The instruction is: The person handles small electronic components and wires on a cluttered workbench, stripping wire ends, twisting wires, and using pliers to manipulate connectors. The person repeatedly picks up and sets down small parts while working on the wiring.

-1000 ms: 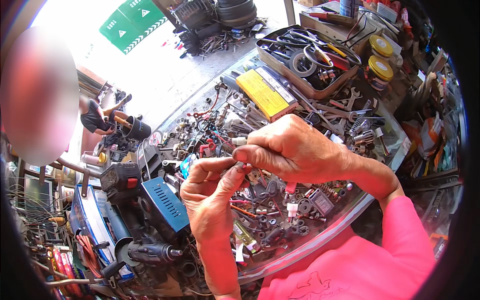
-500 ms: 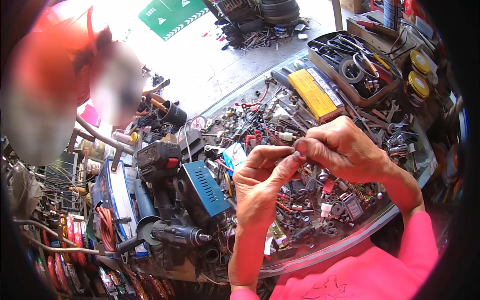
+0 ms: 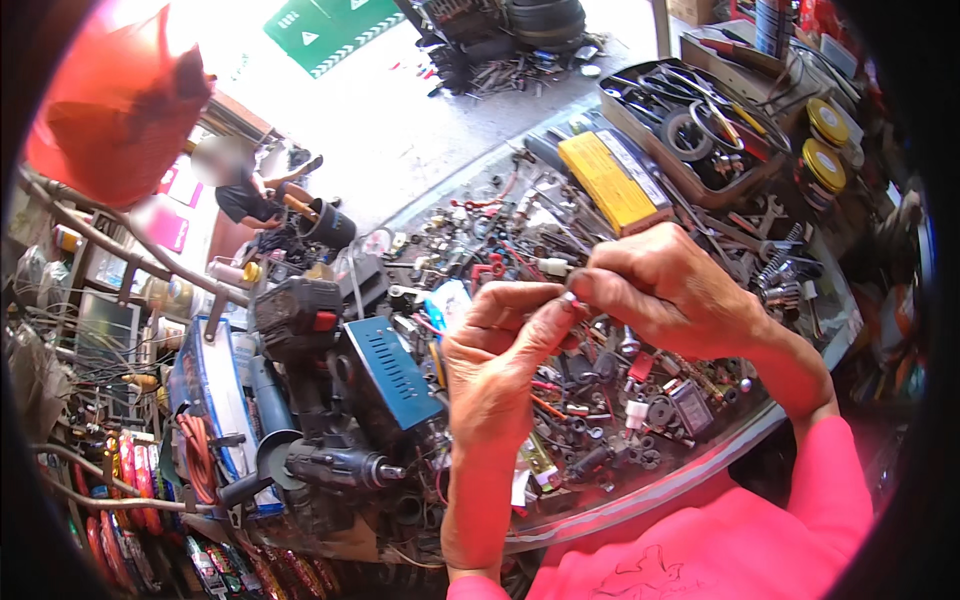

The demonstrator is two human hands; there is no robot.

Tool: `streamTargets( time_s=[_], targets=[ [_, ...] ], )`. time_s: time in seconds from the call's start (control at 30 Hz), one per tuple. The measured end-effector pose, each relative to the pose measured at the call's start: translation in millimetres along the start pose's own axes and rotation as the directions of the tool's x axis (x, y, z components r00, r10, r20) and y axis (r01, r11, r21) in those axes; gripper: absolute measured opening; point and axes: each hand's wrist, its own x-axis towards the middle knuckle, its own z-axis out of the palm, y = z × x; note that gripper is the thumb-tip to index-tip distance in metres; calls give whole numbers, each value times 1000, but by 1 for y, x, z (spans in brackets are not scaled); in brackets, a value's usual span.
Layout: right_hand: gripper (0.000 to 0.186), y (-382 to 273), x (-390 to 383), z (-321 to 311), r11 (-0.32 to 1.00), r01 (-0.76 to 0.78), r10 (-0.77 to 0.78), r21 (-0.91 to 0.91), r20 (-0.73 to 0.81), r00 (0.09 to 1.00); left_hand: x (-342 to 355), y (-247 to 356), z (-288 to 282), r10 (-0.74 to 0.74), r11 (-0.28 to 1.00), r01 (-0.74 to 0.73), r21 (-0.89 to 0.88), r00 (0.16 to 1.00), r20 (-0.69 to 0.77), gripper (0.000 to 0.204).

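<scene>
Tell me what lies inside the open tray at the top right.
The tray holds a tangle of rings, tools and wires; whatever lies beneath that pile is covered.

Your sleeves (image 3: 720,550) are bright pink. You see a yellow flat box (image 3: 612,180), a blue metal case (image 3: 392,372) with slotted vents, yellow round tins (image 3: 827,122), a red bag (image 3: 115,105), and a green sign (image 3: 330,25) with white marks.

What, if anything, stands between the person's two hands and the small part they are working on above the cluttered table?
Nothing visible does. The left hand and right hand meet fingertip to fingertip, pinching the small part directly between them. They are raised above the heap of metal bits, so none of it comes between fingers and part.
</scene>
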Motion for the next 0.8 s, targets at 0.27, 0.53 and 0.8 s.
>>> streamTargets(
  time_s=[0.27,0.53,0.8],
  targets=[
    [30,-1,-1,-2,989,12,-5,144,-50,999,2,-2,-5,42,997,-42,-57,999,-1,16],
    [39,4,1,6,998,-1,6,57,-74,997,1,-4,1,108,988,-108,115,994,2,13],
    [35,2,2,-2,988,-58,65,144,-45,997,4,-5,-5,72,997,-72,7,997,-5,16]
  ],
)
